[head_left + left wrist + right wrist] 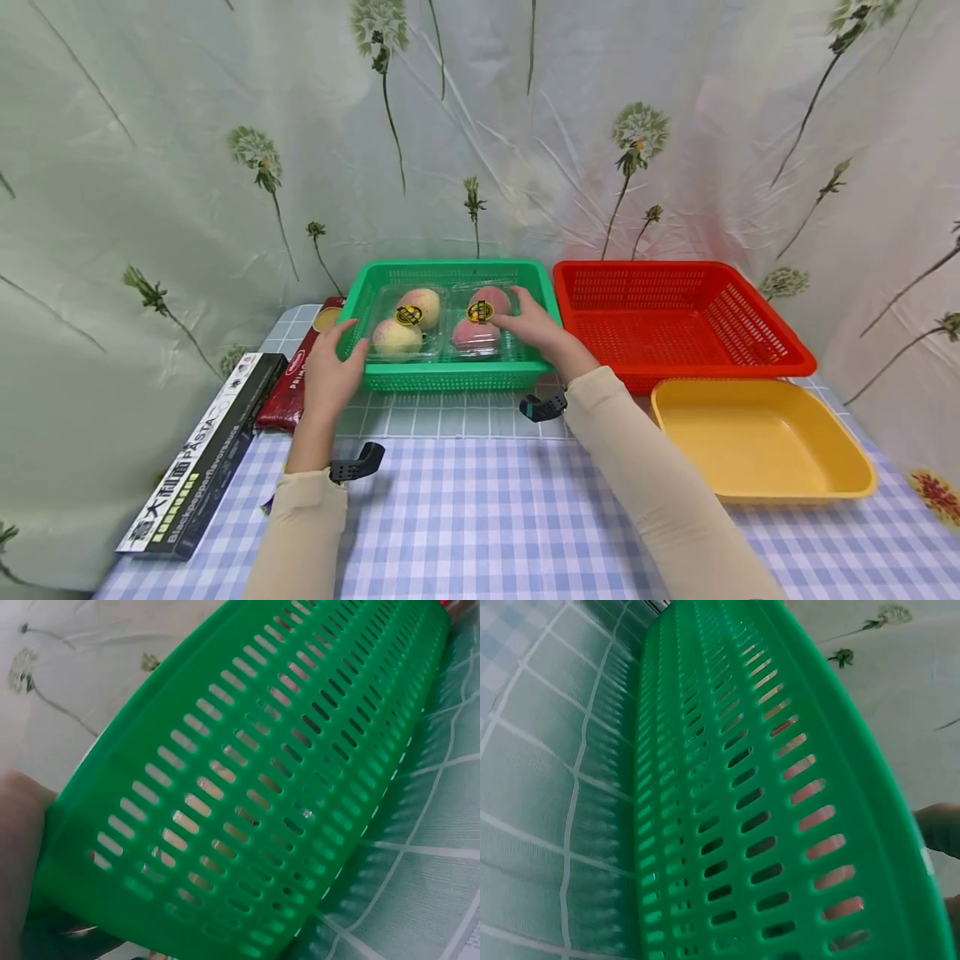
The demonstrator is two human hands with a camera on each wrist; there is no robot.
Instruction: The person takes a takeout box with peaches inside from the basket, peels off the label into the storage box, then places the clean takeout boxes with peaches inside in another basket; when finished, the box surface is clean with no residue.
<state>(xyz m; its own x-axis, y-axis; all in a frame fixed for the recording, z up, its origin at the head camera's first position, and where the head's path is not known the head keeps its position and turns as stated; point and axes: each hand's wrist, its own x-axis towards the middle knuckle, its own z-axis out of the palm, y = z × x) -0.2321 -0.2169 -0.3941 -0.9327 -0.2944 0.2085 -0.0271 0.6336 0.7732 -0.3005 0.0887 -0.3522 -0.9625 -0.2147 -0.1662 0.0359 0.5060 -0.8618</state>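
Open checked worktop (480,517) lies in front of the green basket (450,377), giving free passage between the forearms. The red basket (675,321) crowds its right wall, the yellow tray (757,442) sits just in front of that, and a pasta box (202,454) and red packet (288,392) flank the left. A curtain (225,125) closes off the back.

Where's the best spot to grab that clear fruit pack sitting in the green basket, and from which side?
Grip the clear fruit pack by its two short ends, coming from above. It lies flat inside the green basket, whose walls block a side approach. The left hand and right hand already flank it.
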